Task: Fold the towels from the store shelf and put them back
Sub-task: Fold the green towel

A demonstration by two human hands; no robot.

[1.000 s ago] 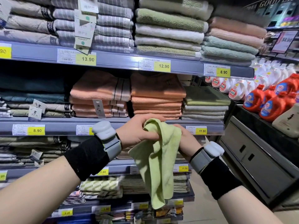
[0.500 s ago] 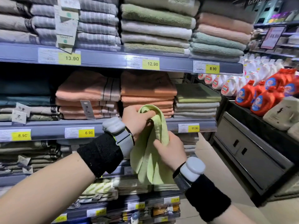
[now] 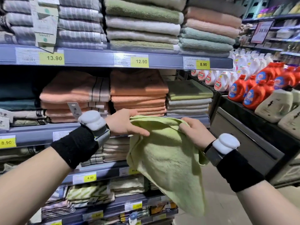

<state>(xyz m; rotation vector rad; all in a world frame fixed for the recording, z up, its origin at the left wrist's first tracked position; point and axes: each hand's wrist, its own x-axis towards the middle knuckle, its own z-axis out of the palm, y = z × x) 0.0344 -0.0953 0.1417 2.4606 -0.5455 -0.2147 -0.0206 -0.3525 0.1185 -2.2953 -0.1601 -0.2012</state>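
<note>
Orange towel stack [image 3: 138, 93] is sitting on the middle shelf and serving as the reference. The light green towel [image 3: 167, 159] is hanging in the air in front of that stack and lower, its top edge lying roughly level with the stack's base. The rest is drooping loose and rumpled to a point well below. The left hand [image 3: 125, 124] is gripping the towel's upper left corner just below the stack's base: thumb lying across the front of the cloth, fingers going behind the top edge. The right hand [image 3: 196, 132] is working below and to the right of the stack, fingers curling over the towel's upper right edge and bunching the cloth there. Each wrist is wearing a white pod [image 3: 91, 118] above a black wristband [image 3: 76, 145]. The shelf rail [image 3: 40, 132] is running under the stack and carrying yellow price tags. A peach striped stack [image 3: 74, 95] is sitting directly left of the orange stack, and a green-and-grey stack [image 3: 188, 95] directly right of it. Orange detergent bottles [image 3: 253, 95] are standing further right on a dark surface. A 12.90 tag [image 3: 139, 61] is showing on the rail above the stack.
</note>
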